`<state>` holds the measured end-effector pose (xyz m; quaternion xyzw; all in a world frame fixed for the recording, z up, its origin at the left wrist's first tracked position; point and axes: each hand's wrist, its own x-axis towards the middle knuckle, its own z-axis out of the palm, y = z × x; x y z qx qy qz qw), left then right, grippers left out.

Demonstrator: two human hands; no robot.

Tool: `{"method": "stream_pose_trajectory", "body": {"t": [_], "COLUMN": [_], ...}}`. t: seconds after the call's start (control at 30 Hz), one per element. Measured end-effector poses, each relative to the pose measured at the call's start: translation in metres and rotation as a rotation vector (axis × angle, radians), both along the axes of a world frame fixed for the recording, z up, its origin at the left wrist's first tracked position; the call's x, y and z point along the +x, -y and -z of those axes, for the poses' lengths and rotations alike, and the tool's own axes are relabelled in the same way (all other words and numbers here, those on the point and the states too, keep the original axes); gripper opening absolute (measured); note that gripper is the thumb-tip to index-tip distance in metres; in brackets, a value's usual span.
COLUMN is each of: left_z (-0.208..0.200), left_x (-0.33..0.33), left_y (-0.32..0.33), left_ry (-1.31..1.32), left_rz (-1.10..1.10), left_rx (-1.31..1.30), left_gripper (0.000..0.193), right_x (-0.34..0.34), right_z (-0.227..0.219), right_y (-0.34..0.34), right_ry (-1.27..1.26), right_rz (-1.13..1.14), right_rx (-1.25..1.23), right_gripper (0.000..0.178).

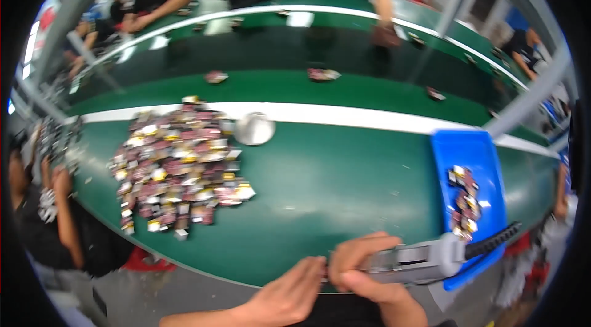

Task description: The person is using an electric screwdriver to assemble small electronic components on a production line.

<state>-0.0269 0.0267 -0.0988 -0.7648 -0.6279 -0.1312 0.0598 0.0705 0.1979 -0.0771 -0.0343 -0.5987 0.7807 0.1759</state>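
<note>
My right hand is wrapped round a grey electric screwdriver, which lies nearly level with its black ribbed cord end pointing right. At the near edge of the table, my left hand is closed, fingertips together, right beside the front of the right hand. Between the two hands shows a bit of a small reddish part, pinched in the left fingers and mostly hidden. The tool's tip is out of sight behind the right fingers.
On the green table a big pile of small copper-and-black parts lies left, beside a round metal dish. A blue tray at right holds several such parts. Beyond the white rail runs a dark conveyor belt; other people work around.
</note>
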Motion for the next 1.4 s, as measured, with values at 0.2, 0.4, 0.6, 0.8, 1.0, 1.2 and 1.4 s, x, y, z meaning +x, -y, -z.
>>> {"method": "stream_pose_trajectory", "body": {"t": [0.2, 0.4, 0.6, 0.8, 1.0, 1.2, 1.4], "left_z": [-0.017, -0.024, -0.032, -0.045, -0.035, -0.017, -0.010], "left_x": [-0.007, -0.065, -0.198, -0.142, -0.042, -0.013, -0.009], "left_y": [0.007, 0.034, 0.046, 0.006, -0.057, -0.050, -0.052], "left_ry": [0.169, 0.245, -0.080, -0.123, 0.266, 0.143, -0.090], "left_rz": [-0.061, -0.327, -0.893, -0.783, -0.160, -0.127, -0.032], "left_rx": [-0.039, 0.174, 0.228, 0.298, -0.018, -0.101, -0.048], "left_gripper": [0.037, 0.034, 0.030, 0.034, 0.029, 0.033, 0.032], "right_x": [-0.001, 0.035, 0.071, 0.082, 0.090, 0.088, 0.090], "right_z": [-0.003, -0.001, 0.025, 0.042, 0.051, 0.050, 0.051], "right_y": [-0.003, -0.001, -0.009, -0.003, -0.008, -0.011, -0.012], "right_ry": [-0.239, -0.491, -0.377, -0.281, -0.241, -0.249, -0.251], "right_rz": [-0.112, 0.368, 0.442, 0.444, 0.444, 0.408, 0.398], "right_rx": [-0.075, -0.488, -0.565, -0.695, -0.759, -0.799, -0.821], "right_gripper": [0.014, 0.018, 0.013, 0.013, 0.014, 0.013, 0.013]}}
